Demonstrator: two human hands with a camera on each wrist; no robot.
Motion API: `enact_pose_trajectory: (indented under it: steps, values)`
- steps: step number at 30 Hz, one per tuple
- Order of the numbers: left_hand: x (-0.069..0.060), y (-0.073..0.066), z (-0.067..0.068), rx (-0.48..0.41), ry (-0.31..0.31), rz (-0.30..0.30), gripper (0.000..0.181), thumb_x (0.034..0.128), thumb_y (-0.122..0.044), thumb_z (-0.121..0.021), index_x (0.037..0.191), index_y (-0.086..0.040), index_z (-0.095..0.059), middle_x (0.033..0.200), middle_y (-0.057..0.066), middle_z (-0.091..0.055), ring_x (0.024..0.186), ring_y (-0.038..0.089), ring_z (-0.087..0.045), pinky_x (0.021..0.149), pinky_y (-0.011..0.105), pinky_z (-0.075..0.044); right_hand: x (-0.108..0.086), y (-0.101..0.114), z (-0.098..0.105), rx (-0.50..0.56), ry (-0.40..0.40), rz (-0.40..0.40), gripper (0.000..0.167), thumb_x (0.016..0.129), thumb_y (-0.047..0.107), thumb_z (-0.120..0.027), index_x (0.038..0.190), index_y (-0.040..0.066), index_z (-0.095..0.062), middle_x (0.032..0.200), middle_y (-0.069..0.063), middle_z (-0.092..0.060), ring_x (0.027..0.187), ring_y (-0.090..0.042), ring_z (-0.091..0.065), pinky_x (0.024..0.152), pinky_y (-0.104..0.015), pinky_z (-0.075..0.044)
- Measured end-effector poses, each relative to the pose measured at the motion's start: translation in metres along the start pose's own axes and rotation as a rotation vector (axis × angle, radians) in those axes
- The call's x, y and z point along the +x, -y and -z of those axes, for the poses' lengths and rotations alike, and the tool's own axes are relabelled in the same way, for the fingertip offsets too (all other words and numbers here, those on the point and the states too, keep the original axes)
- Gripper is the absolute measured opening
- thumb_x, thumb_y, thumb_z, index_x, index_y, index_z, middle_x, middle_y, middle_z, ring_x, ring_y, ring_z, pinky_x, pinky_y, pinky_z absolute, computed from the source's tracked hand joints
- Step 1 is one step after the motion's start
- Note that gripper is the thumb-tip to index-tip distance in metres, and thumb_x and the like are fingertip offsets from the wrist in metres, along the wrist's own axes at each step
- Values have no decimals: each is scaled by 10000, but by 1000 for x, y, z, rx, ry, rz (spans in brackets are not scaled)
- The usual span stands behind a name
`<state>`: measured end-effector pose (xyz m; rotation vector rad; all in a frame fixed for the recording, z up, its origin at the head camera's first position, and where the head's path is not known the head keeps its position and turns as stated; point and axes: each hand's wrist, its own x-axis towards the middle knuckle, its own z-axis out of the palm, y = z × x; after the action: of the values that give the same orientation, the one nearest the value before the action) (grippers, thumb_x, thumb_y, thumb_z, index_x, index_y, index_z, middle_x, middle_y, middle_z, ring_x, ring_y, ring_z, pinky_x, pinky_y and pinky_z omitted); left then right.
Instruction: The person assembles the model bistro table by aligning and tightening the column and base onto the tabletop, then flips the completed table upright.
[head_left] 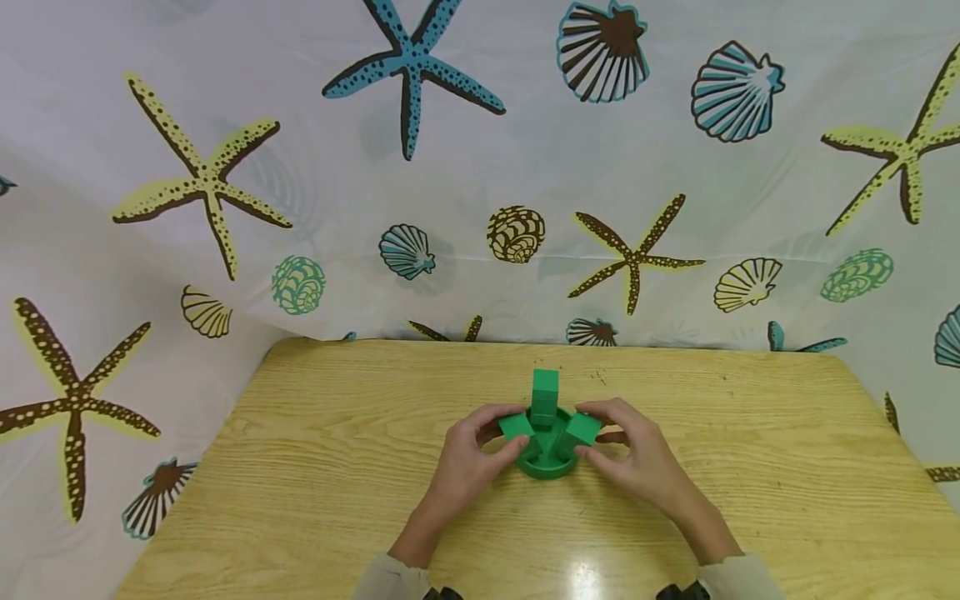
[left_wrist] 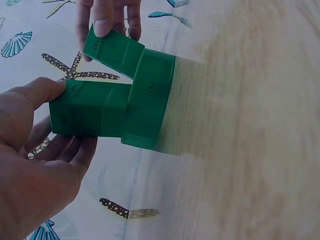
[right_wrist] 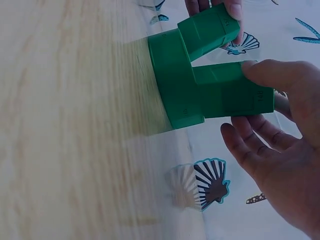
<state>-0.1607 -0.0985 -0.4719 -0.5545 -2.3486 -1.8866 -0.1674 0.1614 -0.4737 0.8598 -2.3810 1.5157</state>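
A round green base (head_left: 547, 472) with a raised rim sits on the table, and three green blocks rise from it. My left hand (head_left: 467, 457) pinches the left block (head_left: 516, 426) between thumb and fingers. On the other side, my right hand (head_left: 639, 457) grips the right block (head_left: 582, 427) the same way. Behind them a taller-looking back block (head_left: 545, 394) stands upright, untouched by either hand. In the left wrist view, small numbers mark the left block (left_wrist: 90, 110) and the base's side wall (left_wrist: 150, 97). The right wrist view shows the right block (right_wrist: 232, 90) meeting the base (right_wrist: 172, 82).
The wooden table (head_left: 360, 417) extends around the base on all sides. A white cloth (head_left: 480, 175) printed with starfish and shells hangs behind the table and along its sides. Light glares off the table near its front.
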Motion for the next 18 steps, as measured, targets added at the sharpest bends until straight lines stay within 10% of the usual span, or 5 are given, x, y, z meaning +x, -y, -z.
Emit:
enact_pose_trajectory:
  steps: [18]
  values:
    - [0,3,-1,3,-29,20,355,921,-75,-785,1259,-10,-701,1225,106,-682,1129,255,-675,985,372,-548,-1,-4,-7,87,23,-117,480,896,111,-809,1331,17,-628,1318,-200,-652,1189,-300,-660,926,-323,-568]
